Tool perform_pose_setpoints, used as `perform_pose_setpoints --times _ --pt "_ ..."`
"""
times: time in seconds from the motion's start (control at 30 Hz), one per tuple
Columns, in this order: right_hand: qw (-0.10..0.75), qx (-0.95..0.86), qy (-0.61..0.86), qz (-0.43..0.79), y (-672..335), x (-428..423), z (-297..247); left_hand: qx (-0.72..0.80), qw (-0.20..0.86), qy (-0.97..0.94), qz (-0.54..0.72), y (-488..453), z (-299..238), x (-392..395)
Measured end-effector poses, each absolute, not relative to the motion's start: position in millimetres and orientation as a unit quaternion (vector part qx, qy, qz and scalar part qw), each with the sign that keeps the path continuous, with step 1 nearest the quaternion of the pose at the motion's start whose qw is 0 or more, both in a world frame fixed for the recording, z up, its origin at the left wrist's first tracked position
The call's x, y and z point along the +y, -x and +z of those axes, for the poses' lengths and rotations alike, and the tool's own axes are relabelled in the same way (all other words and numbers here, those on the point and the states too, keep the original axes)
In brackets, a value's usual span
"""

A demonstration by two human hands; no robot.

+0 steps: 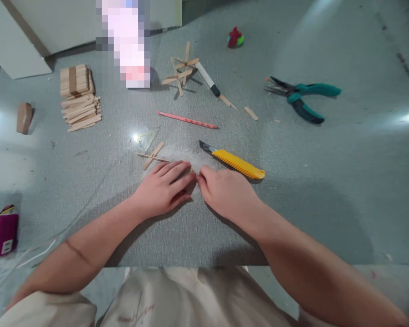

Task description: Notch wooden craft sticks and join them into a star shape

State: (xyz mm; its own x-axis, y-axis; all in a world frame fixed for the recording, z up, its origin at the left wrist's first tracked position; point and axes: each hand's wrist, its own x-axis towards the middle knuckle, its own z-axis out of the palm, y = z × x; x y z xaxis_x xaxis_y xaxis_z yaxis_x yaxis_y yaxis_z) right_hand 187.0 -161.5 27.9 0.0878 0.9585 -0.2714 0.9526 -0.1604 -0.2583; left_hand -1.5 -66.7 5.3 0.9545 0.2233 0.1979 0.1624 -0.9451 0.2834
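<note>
My left hand (167,186) lies over the table with its fingers stretched and slightly apart, the thumb separate. Thin wooden craft sticks (152,157), two of them crossed, poke out beside its fingertips; one runs up to the fingers. Close by on the right, my right hand (228,190) is closed in a pinch near the left fingertips. A tiny pale bit of wood (192,171) shows between the hands, but what the right fingers pinch is hidden. Just beyond the right hand rests a yellow utility knife (238,164), blade pointing left.
Farther back lie a pink pencil (188,120), a clear set square (147,140), joined stick pieces (182,70), a white-and-black pen-like tool (207,78) and teal pliers (301,97). Bundled craft sticks (75,81) and loose ones (82,111) sit left. A purple box (2,235) stands front left.
</note>
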Motion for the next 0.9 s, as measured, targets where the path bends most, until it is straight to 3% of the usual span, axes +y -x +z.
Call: perform_pose_setpoints --times 0.2,0.3,0.4,0.53,0.6,0.7,0.8,0.9 --pt "0.033 -0.657 0.735 0.166 -202 -169 46 0.081 0.109 -0.987 0.087 2 6 -67" --pt "0.082 -0.647 0.755 0.066 -216 -170 55 0.072 0.108 -0.988 0.081 2 6 -69" --pt "0.017 -0.644 0.764 -0.029 -226 -163 52 0.078 0.107 -0.990 0.052 2 8 -71" --pt "-0.066 -0.643 0.762 0.027 -232 -150 38 0.077 0.100 -0.991 0.032 0 11 -70" --pt "-0.012 -0.647 0.759 0.075 -238 -149 36 0.069 0.109 -0.991 0.030 -1 10 -68" --pt "0.175 -0.632 0.728 0.201 -252 -154 38 0.075 0.134 -0.987 0.044 -2 6 -66" --pt "0.370 -0.473 0.688 0.407 -266 -160 37 0.093 0.136 -0.985 0.053 -2 3 -67" --pt "0.477 -0.306 0.616 0.547 -274 -161 26 0.095 0.128 -0.985 0.060 -5 4 -67"
